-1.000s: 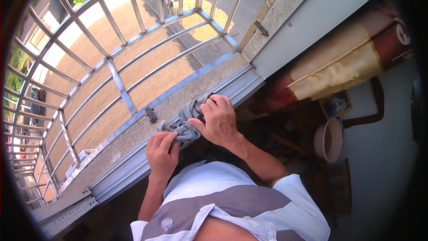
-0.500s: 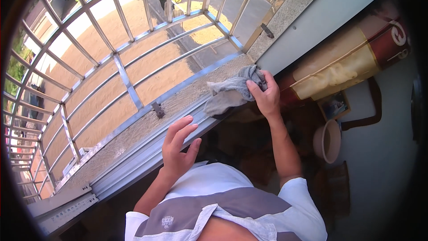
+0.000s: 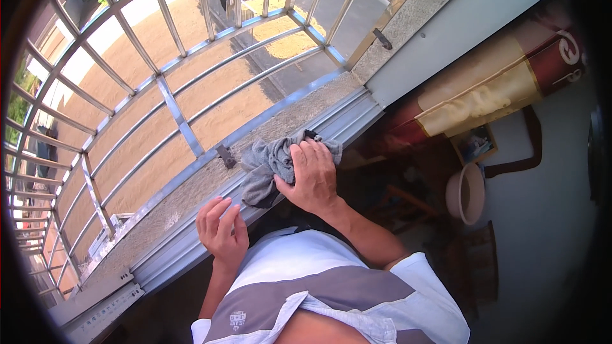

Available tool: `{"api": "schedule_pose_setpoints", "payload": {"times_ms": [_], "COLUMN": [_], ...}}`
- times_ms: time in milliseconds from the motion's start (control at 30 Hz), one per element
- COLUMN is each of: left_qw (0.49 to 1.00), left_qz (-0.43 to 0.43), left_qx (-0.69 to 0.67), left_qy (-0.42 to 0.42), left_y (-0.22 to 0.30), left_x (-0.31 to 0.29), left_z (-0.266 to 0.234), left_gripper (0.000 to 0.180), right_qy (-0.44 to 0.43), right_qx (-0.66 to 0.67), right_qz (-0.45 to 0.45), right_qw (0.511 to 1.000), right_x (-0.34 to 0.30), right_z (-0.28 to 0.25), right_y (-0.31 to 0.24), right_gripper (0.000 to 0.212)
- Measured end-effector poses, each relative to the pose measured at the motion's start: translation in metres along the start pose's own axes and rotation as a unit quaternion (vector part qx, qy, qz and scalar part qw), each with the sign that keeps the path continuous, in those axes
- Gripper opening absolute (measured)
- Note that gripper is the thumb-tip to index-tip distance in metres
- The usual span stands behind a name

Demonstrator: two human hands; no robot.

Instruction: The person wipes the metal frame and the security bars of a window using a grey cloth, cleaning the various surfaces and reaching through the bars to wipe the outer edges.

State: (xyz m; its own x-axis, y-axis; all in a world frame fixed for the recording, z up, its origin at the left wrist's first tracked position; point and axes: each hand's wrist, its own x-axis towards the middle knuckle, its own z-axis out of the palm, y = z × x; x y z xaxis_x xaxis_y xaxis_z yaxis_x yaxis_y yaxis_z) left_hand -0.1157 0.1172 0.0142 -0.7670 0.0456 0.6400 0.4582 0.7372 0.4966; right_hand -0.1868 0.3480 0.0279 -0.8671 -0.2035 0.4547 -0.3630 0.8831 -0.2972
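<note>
On the rail, the grey cloth is held bunched under the right hand by bent fingers, and the rail beneath is hidden; the left hand is half open, with nothing held, its fingers over the rail, but whether it is touched cannot be told. Below the rail, a pale mark is seen on the shirt, too small for sure reading. Since the last frame, the cloth has been moved leftward along the rail.
</note>
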Motion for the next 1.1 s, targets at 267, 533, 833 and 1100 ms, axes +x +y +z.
{"api": "schedule_pose_setpoints", "payload": {"times_ms": [267, 533, 833, 1100], "left_qw": [0.999, 0.999, 0.999, 0.999], "left_qz": [0.027, -0.005, 0.027, 0.035], "left_qx": [-0.03, -0.037, 0.043, 0.035], "left_qy": [-0.007, 0.018, -0.017, 0.006], "left_y": [-0.003, -0.013, -0.025, -0.026], "left_x": [-0.001, -0.01, -0.02, -0.019], "left_z": [-0.005, -0.038, -0.038, -0.034], "left_gripper": [0.015, 0.017, 0.013, 0.019], "right_qy": [-0.049, 0.008, -0.066, 0.013], "right_qx": [-0.063, -0.079, 0.124, -0.09], "right_qz": [0.121, 0.041, -0.034, 0.096], "right_qw": [0.989, 0.996, 0.99, 0.991], "right_x": [0.036, 0.024, 0.007, 0.034], "right_z": [-0.035, -0.013, 0.001, -0.028], "right_y": [0.129, 0.05, -0.05, 0.13], "right_gripper": [0.051, 0.045, 0.063, 0.047]}}
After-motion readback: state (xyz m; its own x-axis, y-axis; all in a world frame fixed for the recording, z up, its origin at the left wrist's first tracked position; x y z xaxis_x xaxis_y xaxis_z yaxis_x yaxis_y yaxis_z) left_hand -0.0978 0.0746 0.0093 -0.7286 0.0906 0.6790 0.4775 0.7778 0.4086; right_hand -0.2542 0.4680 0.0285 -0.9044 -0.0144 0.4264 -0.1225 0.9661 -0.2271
